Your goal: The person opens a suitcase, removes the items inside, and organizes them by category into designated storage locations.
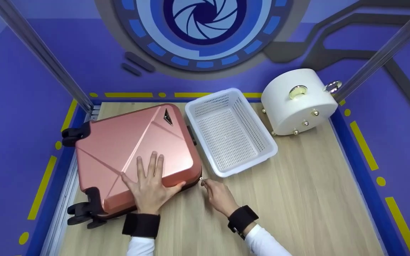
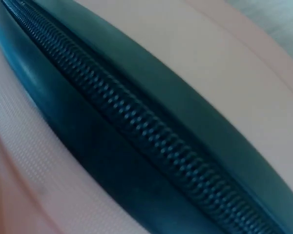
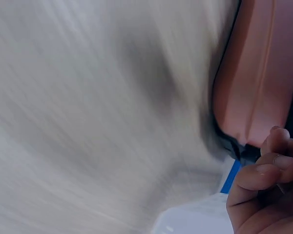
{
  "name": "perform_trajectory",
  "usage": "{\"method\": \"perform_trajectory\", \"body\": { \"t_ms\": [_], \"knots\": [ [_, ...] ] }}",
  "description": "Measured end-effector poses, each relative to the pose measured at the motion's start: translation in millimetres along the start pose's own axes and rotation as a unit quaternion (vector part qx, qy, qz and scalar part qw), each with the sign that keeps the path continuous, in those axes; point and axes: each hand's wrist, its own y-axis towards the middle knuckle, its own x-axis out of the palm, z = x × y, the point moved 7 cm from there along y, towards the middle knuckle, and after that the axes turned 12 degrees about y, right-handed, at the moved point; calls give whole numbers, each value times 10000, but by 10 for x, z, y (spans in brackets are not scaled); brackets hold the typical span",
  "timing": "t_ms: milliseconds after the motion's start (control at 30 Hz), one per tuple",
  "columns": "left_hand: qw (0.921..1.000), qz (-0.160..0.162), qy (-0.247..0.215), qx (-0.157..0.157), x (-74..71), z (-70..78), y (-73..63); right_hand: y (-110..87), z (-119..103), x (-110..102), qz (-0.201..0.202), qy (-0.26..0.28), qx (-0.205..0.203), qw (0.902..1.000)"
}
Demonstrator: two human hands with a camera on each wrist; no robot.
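Right at the near right corner of the pink suitcase [image 1: 119, 142], the right hand [image 1: 221, 197] is in on the zip pull [image 1: 201, 179], thumb and forefinger pinching that small shiny tab, the other fingers curled in! The case itself lies flat on the left half of the table [image 1: 315, 199], set askew, just to the left of that hand and directly under the other one. And look at the left hand [image 1: 150, 192], fingers spread over the glossy shell by its near side, thumb stretched out along the edge toward the pinching fingers. Down at the left wrist, a close look at the zip [image 2: 136, 122], its dark teeth running diagonally between two dark strips with pink on either side. Over at the table's left edge sit the black wheels [image 1: 80, 211], the farther pair reaching past it. Just right of the case, running back toward the far edge, stands a white basket [image 1: 214, 161], its near corner close beyond the right hand; whether it touches the case, I cannot tell. And away in the far right corner, a white drum-shaped case [image 1: 290, 113] with gold studs, well apart from both hands!
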Motion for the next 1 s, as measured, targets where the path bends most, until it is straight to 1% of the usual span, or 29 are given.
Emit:
{"method": "perform_trajectory", "body": {
  "t_ms": [133,300,367,400,467,533,600,633,667,733,833,900,1000],
  "knots": [
    [9993,-302,95,-186,58,28,72,75,-15,18,17,-30,27,10000],
    [9951,-836,121,-509,167,99,179,215,-31,21,89,-336,9,9994],
    [9933,-1023,156,-514,203,133,219,258,-32,10,130,-465,12,9988],
    [9927,-1096,169,-473,213,147,238,273,-28,5,145,-504,18,9986],
    [9910,-1291,226,-274,221,164,272,293,-14,-7,156,-536,57,9984],
    [9867,-1615,191,24,218,149,286,299,3,-18,154,-485,122,9986],
    [9808,-1922,32,324,194,68,282,302,23,-24,111,-372,253,9989],
    [9770,-2085,-20,448,186,-1,270,305,32,-24,82,-316,326,9989],
    [9746,-2171,-68,552,170,-88,259,310,37,-22,58,-270,383,9989],
    [9736,-2178,-100,670,131,-288,232,323,38,-12,42,-207,446,9988],
    [9790,-1910,-196,683,78,-545,186,333,27,16,134,-141,463,9987],
    [9828,-1711,-348,607,50,-634,164,332,13,40,236,-76,452,9987],
    [9870,-1462,-466,481,21,-666,122,315,-2,74,357,42,452,9983]
  ]
}}
